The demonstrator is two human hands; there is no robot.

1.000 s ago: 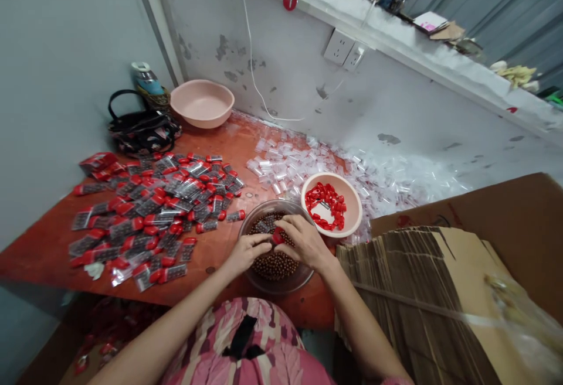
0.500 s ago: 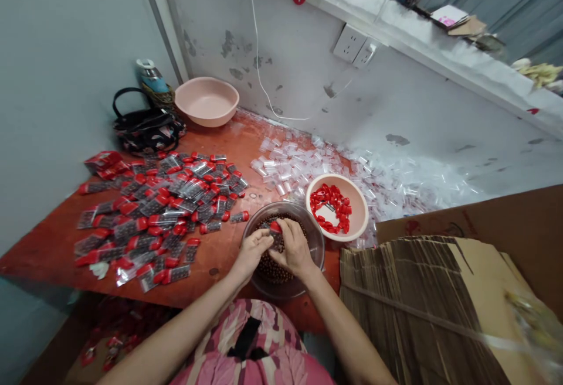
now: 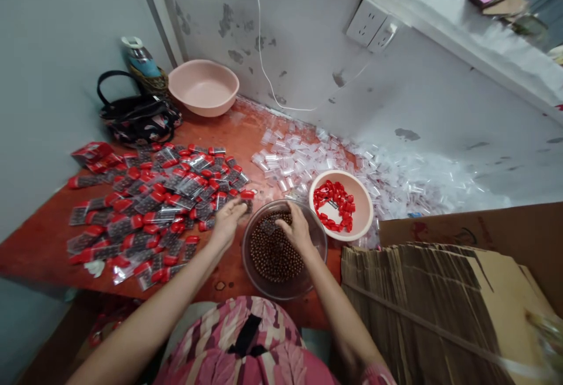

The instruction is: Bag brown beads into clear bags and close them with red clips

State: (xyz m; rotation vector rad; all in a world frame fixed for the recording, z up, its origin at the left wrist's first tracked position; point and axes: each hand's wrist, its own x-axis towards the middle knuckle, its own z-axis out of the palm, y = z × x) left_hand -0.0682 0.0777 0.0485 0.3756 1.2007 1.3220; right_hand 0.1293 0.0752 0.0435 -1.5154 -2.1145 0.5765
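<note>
A clear bowl (image 3: 308, 279) full of small brown beads stands at the table's near edge. My right hand (image 3: 298, 231) rests inside it with its fingers curled down among the beads; what they pinch is hidden. A small clear tube (image 3: 267, 225) lies on the beads just left of those fingers. My left hand (image 3: 226, 221) reaches left of the bowl to the edge of a pile of bead-filled, red-capped tubes (image 3: 149, 209). Its fingertips hold one red-capped tube (image 3: 246, 196).
A pink bowl (image 3: 363, 221) of red caps sits right of the bead bowl, with empty clear tubes (image 3: 299, 159) scattered behind it. A larger empty pink basin (image 3: 203, 87), a black bag (image 3: 136, 118) and a bottle stand at the back left. Stacked flat cardboard (image 3: 440, 309) fills the right.
Both hands held one red-capped tube over the bead bowl. My left hand has carried it left to the pile's edge, and my right hand has dropped into the beads.
</note>
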